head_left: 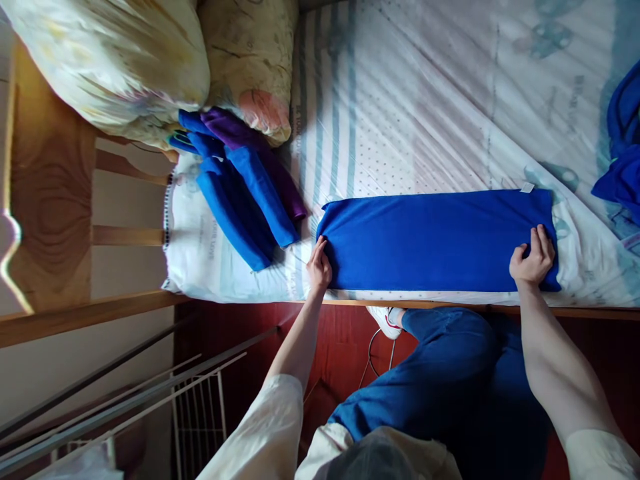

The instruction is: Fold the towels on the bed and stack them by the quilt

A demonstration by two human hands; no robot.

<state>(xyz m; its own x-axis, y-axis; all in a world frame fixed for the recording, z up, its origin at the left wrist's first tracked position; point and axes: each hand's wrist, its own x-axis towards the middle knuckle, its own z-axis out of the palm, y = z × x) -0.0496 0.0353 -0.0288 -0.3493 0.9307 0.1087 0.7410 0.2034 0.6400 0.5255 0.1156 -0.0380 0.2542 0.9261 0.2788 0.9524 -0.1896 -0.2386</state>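
A blue towel (430,243) lies as a long flat strip along the near edge of the bed, with a small white tag at its far right corner. My left hand (320,265) is closed on the strip's left end. Near the right end, my right hand (534,259) grips the cloth with bent fingers, and small creases show around it. Left of the strip lie several rolled blue towels (235,213) and a rolled purple towel (280,175).
Pale pillows (250,60) sit at the head of the patterned bed sheet (415,120). More blue cloth (625,147) lies at the right edge. A wooden headboard (50,180) stands at left, with a metal rack (200,380) below it. A cable trails over the red floor.
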